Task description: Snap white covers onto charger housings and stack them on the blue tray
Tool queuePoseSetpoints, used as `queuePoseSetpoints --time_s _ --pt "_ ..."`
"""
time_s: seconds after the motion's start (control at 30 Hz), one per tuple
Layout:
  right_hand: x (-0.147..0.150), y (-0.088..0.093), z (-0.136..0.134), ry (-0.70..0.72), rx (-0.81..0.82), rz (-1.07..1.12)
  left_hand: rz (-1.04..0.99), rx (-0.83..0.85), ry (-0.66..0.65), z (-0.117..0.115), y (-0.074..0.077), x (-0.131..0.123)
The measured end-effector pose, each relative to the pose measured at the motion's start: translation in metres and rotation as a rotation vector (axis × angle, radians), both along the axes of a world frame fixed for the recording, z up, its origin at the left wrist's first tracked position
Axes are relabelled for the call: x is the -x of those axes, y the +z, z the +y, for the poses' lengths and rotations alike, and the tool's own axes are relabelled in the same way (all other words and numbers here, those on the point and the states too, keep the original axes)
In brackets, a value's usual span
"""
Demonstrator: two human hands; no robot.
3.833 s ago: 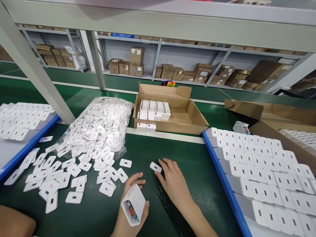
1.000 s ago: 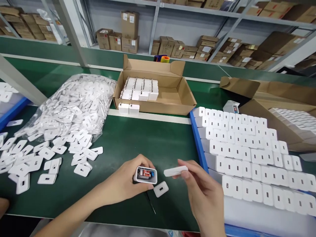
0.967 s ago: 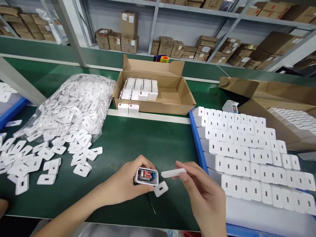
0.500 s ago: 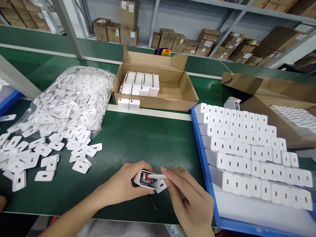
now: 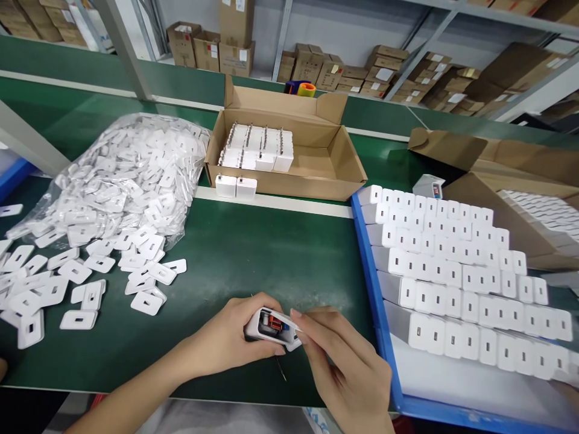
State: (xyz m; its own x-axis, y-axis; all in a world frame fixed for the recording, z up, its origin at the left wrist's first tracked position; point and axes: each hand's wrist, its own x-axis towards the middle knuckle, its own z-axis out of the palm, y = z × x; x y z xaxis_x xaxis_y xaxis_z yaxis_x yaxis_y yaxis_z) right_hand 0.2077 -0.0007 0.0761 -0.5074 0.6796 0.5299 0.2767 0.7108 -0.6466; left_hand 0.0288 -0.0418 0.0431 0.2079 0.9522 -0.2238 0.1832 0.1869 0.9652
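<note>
My left hand point(image 5: 239, 331) grips a white charger housing point(image 5: 254, 330) above the green table. Its open end faces up and right, showing red, black and blue electronic parts inside. Between the thumb and fingers of my right hand point(image 5: 346, 367) is a thin white cover plate point(image 5: 286, 318), tilted at the housing's opening. Part of it hides behind my fingertips. Another white piece shows just below the housing's right end, mostly covered. A thin metal rod point(image 5: 281, 366) sticks out beneath the housing.
Left, loose slotted cover plates point(image 5: 79, 319) lie beside a clear bag point(image 5: 131, 163) full of them. An open carton point(image 5: 316, 187) holds white chargers, with two in front. Right, rows of chargers fill a blue tray point(image 5: 384, 349); part of another person's hand point(image 5: 565, 390) shows at its edge.
The cover plate has tilted from nearly flat to a steeper slant across the housing's opening. Skin, likely another person's hand, has appeared at the tray's lower right.
</note>
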Motion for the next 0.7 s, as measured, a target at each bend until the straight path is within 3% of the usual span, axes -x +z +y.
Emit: queuePoseSetpoints --time_s 0.13,0.27,0.33,0.43,0.57,0.63,0.7 --pt "-0.005 0.000 0.001 -0.038 0.068 -0.013 0.004 0.012 0.021 0.002 -0.001 0.000" --pt "-0.016 -0.010 0.013 -0.340 0.192 0.054 -0.002 -0.032 0.053 0.001 -0.005 0.001" --pt "-0.021 -0.021 0.021 -0.422 0.318 0.027 -0.025 -0.084 0.075 0.000 -0.008 0.002" --pt "-0.026 -0.040 0.029 -0.393 0.603 -0.015 -0.063 -0.170 0.113 0.001 -0.010 0.003" --pt "-0.024 -0.047 0.023 -0.289 1.062 0.244 -0.045 -0.167 0.111 0.004 -0.008 0.003" --pt "-0.018 -0.039 0.016 -0.226 1.155 0.380 -0.028 -0.137 0.104 0.004 -0.007 0.003" --pt "-0.010 -0.029 0.008 -0.167 1.106 0.413 -0.010 -0.121 0.102 0.004 -0.007 0.001"
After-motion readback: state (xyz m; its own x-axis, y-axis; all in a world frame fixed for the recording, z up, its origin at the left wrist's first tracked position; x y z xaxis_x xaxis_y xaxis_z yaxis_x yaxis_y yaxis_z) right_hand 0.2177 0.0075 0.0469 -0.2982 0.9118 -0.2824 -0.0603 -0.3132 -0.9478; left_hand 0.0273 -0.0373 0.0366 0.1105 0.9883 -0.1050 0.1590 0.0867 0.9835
